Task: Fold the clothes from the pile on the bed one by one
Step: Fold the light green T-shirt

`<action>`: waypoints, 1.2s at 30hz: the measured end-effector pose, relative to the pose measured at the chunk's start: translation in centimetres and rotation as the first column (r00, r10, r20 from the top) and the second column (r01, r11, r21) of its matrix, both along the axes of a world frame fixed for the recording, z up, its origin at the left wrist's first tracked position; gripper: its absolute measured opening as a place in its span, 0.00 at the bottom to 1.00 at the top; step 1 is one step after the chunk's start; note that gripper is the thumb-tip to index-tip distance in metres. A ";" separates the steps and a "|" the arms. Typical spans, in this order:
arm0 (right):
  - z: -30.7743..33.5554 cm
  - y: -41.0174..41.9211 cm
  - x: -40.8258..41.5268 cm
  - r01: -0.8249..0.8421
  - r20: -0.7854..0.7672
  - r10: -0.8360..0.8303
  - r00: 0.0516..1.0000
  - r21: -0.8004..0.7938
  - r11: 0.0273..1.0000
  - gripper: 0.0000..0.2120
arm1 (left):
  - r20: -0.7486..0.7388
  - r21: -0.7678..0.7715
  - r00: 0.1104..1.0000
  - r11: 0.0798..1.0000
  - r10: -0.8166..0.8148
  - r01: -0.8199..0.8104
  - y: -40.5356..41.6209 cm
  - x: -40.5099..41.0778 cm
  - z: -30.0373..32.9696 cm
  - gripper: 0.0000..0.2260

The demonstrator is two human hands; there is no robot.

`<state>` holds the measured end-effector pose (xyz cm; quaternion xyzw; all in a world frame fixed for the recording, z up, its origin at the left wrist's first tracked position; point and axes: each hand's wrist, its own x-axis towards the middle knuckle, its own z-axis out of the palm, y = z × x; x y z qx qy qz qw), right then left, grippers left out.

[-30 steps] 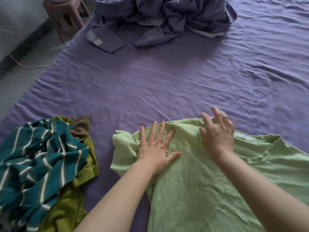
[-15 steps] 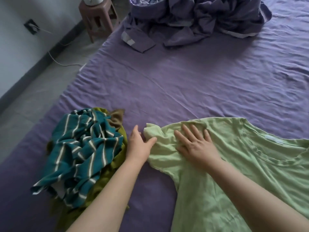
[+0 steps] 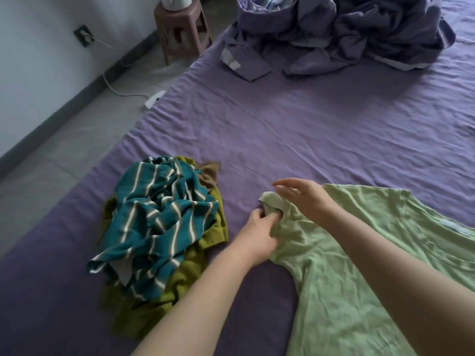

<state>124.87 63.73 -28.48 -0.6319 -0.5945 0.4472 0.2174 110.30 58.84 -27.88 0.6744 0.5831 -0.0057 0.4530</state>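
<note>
Purple sheet on the bed (image 3: pixel 308 129) gives a flat work surface, so the green T-shirt (image 3: pixel 347 265) lies spread at lower right, probably for folding. Unfolded pile (image 3: pixel 159 222) waits at centre left, close enough to grab next. Left hand (image 3: pixel 259 235) pinches the sleeve (image 3: pixel 272 201), likely to straighten it out, while the right hand (image 3: pixel 305 199) hovers just above, fingers loose and spread, holding nothing.
</note>
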 end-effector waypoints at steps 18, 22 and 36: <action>1.6 2.6 -3.3 0.170 -0.451 -0.253 0.856 -0.217 0.961 0.07 | 0.055 0.557 0.864 0.702 0.501 -0.443 -3.4 -3.5 0.7 0.10; 1.6 1.8 -2.6 0.143 -0.544 -0.259 0.798 -0.247 0.958 0.09 | -0.003 0.700 0.943 0.674 0.332 -0.236 -3.5 -0.8 -0.9 0.13; -3.0 -2.0 5.4 -0.103 0.504 -0.038 0.863 0.250 0.963 0.22 | -0.433 0.522 0.823 0.847 0.367 -0.103 -2.0 -1.5 -2.0 0.27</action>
